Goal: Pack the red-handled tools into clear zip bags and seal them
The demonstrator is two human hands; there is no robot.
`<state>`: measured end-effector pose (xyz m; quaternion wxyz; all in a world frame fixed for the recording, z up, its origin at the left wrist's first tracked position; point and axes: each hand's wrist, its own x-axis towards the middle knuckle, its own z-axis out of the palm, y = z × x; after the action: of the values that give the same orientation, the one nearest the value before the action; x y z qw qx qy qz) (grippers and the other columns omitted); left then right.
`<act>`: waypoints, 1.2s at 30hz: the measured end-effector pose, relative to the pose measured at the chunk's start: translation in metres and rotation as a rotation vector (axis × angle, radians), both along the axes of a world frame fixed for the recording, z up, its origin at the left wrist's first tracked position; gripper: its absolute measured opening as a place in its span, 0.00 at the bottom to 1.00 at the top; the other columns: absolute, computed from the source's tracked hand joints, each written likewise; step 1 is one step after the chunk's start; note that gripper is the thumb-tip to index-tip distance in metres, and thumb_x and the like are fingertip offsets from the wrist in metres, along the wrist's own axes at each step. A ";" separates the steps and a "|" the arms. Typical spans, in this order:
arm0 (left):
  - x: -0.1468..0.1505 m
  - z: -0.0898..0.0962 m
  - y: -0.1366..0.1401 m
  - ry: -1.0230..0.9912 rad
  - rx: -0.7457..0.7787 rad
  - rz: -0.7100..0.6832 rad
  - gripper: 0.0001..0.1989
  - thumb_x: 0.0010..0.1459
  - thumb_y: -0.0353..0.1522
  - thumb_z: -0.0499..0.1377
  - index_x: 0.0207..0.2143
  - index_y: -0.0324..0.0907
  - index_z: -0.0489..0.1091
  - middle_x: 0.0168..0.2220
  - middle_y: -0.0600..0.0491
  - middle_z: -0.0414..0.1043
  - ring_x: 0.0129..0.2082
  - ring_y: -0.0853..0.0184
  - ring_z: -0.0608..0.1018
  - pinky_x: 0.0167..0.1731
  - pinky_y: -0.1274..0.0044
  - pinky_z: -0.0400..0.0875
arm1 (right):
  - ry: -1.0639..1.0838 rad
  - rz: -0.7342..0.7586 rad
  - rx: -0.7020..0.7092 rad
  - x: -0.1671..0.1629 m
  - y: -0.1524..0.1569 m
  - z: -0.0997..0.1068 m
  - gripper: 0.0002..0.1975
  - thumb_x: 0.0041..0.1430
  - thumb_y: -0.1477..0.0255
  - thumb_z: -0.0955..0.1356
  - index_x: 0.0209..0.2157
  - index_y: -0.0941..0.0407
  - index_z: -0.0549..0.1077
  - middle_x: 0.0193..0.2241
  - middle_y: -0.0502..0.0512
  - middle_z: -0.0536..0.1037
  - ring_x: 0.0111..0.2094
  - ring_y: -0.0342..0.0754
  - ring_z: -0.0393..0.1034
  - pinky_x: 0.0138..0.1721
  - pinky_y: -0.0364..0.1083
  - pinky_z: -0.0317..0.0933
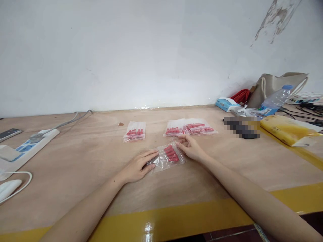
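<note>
A clear zip bag (159, 164) lies on the tabletop in front of me, with several red, finger-like pieces (172, 154) showing at its right end. My left hand (138, 167) rests over the bag's left end, fingers stretched out and thumb apart from them. At the upper right corner, my right hand (191, 148) pinches the bag's edge between thumb and fingers. Beyond my hands lies a small stack of bags with red pieces (135, 131). Farther right, more such bags (193, 127) overlap in a spread pile.
On the left are a white power strip (44, 137), a phone (10, 134) and a white cable. To the right lie a yellow packet (287, 131), a plastic bottle (277, 99), a blue box (227, 104) and a beige bag (275, 89). Yellow tape (176, 216) runs along the front edge.
</note>
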<state>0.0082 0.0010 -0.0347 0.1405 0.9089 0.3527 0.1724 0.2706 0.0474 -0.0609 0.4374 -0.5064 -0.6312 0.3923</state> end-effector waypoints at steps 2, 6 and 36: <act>0.000 0.000 0.000 0.010 -0.008 -0.036 0.21 0.62 0.33 0.48 0.58 0.48 0.54 0.57 0.51 0.58 0.56 0.63 0.62 0.55 0.66 0.58 | -0.025 -0.018 -0.064 -0.001 -0.001 0.003 0.22 0.46 0.65 0.70 0.43 0.59 0.67 0.30 0.53 0.75 0.30 0.44 0.69 0.31 0.43 0.64; -0.001 0.000 0.003 0.033 0.065 -0.077 0.20 0.62 0.30 0.48 0.56 0.49 0.57 0.57 0.52 0.58 0.57 0.63 0.60 0.57 0.62 0.53 | -0.003 0.155 -0.303 -0.003 -0.010 0.018 0.15 0.43 0.68 0.72 0.34 0.60 0.71 0.15 0.45 0.69 0.18 0.38 0.63 0.20 0.38 0.56; 0.007 -0.016 0.038 -0.127 0.279 0.123 0.15 0.60 0.34 0.52 0.48 0.44 0.67 0.51 0.49 0.66 0.49 0.63 0.71 0.48 0.70 0.68 | -0.791 0.138 1.032 -0.007 0.000 -0.001 0.08 0.57 0.75 0.62 0.37 0.56 0.71 0.33 0.56 0.75 0.35 0.45 0.68 0.35 0.44 0.59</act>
<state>0.0154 0.0387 -0.0508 0.0241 0.8836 0.3707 0.2850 0.2641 0.0471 -0.0615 0.3329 -0.2958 -0.8827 -0.1498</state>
